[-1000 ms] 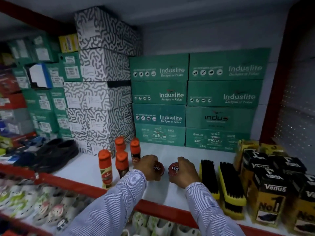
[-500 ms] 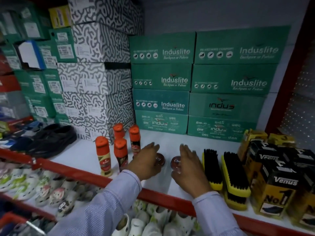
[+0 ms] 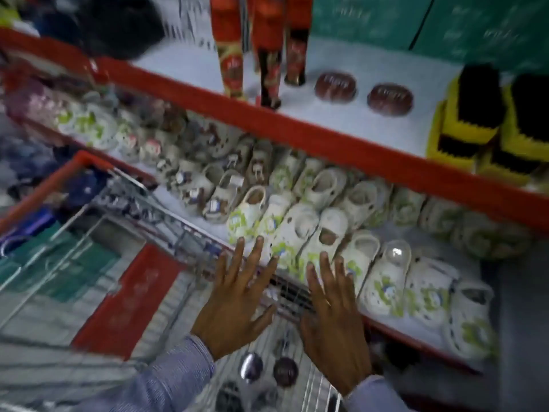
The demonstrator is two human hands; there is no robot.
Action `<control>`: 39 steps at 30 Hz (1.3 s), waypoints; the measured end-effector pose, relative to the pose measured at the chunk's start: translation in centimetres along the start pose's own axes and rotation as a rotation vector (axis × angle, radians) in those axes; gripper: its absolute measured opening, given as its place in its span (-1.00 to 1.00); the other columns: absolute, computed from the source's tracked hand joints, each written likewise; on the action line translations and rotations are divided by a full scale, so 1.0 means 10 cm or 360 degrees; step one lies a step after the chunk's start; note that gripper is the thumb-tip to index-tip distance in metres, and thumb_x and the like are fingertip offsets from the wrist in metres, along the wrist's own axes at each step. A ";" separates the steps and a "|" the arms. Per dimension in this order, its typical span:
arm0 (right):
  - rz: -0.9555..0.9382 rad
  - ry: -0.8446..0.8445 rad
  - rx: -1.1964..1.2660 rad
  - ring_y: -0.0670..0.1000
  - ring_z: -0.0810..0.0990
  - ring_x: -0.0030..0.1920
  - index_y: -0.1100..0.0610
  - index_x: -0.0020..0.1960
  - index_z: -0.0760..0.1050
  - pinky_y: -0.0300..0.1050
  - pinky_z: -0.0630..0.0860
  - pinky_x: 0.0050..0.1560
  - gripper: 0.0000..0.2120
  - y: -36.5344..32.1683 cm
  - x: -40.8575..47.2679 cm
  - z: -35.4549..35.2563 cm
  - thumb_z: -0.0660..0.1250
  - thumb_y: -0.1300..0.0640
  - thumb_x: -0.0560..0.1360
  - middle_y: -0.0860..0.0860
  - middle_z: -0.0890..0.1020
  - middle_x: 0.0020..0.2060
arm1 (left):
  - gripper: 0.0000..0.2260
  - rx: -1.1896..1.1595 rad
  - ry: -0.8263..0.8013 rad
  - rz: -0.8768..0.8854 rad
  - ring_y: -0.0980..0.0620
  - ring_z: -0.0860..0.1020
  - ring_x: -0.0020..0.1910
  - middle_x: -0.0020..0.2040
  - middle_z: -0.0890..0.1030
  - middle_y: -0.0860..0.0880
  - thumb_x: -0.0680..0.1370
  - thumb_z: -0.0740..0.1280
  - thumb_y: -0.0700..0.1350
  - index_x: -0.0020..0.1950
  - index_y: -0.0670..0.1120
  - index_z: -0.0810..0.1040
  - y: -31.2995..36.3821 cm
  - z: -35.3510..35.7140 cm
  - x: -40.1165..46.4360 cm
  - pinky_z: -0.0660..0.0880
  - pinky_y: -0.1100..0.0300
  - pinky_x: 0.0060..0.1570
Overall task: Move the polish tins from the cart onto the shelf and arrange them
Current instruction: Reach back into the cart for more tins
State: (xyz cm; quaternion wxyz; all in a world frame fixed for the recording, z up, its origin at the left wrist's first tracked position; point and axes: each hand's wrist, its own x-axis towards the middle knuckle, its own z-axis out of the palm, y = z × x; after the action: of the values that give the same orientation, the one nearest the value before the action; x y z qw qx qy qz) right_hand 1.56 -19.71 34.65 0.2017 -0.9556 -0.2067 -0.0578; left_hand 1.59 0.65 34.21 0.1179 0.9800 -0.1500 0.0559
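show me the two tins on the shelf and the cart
left tin (image 3: 336, 86), head view, middle of its lid
right tin (image 3: 390, 98), head view, middle of its lid
cart (image 3: 47, 187), head view, red top rim

Upper shelf (image 3: 341, 126): two polish tins (image 3: 335, 86) side by side, apart, between bottles (image 3: 267, 69) to the left and brushes (image 3: 472, 114) to the right; boxes (image 3: 416, 22) behind
Lower shelf (image 3: 401, 322): rows of clogs (image 3: 300, 230)
Cart (image 3: 124, 263): before the lower shelf, more tins (image 3: 285, 371) inside
Left hand (image 3: 237, 304), right hand (image 3: 332, 319): side by side above the cart's tins
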 end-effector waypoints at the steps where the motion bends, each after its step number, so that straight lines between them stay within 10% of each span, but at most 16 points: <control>1: 0.0047 -0.0142 -0.0026 0.18 -0.11 0.58 0.11 0.56 0.02 0.25 0.09 0.49 -0.16 0.01 -0.15 0.21 0.36 0.16 0.40 0.11 0.00 0.59 | -0.28 -0.0013 -0.0105 -0.0062 -0.27 -0.18 0.60 0.63 -0.11 -0.16 0.57 0.13 0.29 0.60 0.04 -0.09 -0.07 0.26 -0.18 -0.09 -0.34 0.48; 7: 0.0192 -0.0605 -0.0082 0.25 0.04 0.55 0.16 0.55 0.09 0.23 0.02 0.45 -0.11 0.13 -0.61 1.36 0.44 0.15 0.32 0.17 0.12 0.55 | -0.21 -0.0093 -0.0614 -0.0296 -0.42 -0.15 0.55 0.61 -0.10 -0.24 0.53 0.18 0.32 0.60 -0.01 -0.06 -0.35 1.43 -0.74 0.03 -0.53 0.40; 14: 0.0703 -0.1210 -0.0087 0.29 -0.16 0.56 0.05 0.58 -0.05 0.32 0.00 0.52 -0.29 0.39 -0.90 2.69 0.25 0.10 0.56 0.09 -0.22 0.56 | -0.37 -0.0265 -0.1173 -0.0433 -0.35 -0.25 0.56 0.61 -0.25 -0.17 0.60 0.19 0.15 0.59 0.00 0.04 -0.43 2.58 -1.03 -0.05 -0.46 0.45; 19: 0.0810 -0.1453 -0.0188 0.34 0.14 0.49 0.08 0.49 0.14 0.33 0.45 0.26 -0.38 0.43 -1.01 3.17 0.32 0.25 0.53 0.20 0.07 0.53 | -0.42 -0.0318 -0.1531 -0.0395 -0.35 -0.06 0.58 0.62 -0.04 -0.19 0.57 0.29 -0.01 0.53 -0.11 0.16 -0.45 3.08 -1.18 0.22 -0.37 0.41; 29: 0.0732 -0.1290 -0.0133 0.27 0.34 0.34 0.11 0.42 0.24 0.15 0.62 0.04 -0.31 0.34 -0.63 2.82 0.49 0.20 0.38 0.17 0.29 0.38 | -0.62 -0.0323 -0.1227 -0.0399 -0.24 0.39 0.20 0.28 0.42 -0.18 0.31 0.44 -0.17 0.09 -0.18 0.49 -0.45 2.75 -0.96 0.53 -0.17 0.08; 39: 0.0490 -0.0644 0.0314 0.17 0.53 0.11 0.12 0.15 0.45 0.04 0.55 0.07 -0.37 -0.22 0.53 0.45 0.48 -0.04 0.13 0.10 0.55 0.09 | -0.69 -0.0478 -0.0404 -0.0351 -0.11 0.51 0.02 -0.08 0.55 -0.02 0.15 0.31 0.08 -0.17 0.03 0.43 -0.46 0.36 -0.18 0.42 0.11 0.00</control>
State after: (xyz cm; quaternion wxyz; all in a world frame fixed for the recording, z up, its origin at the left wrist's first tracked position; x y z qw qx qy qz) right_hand 5.51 -14.07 32.41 0.2548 -0.9437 -0.0996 0.1861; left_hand 1.58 4.58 29.51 0.2481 0.9611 -0.0622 -0.1040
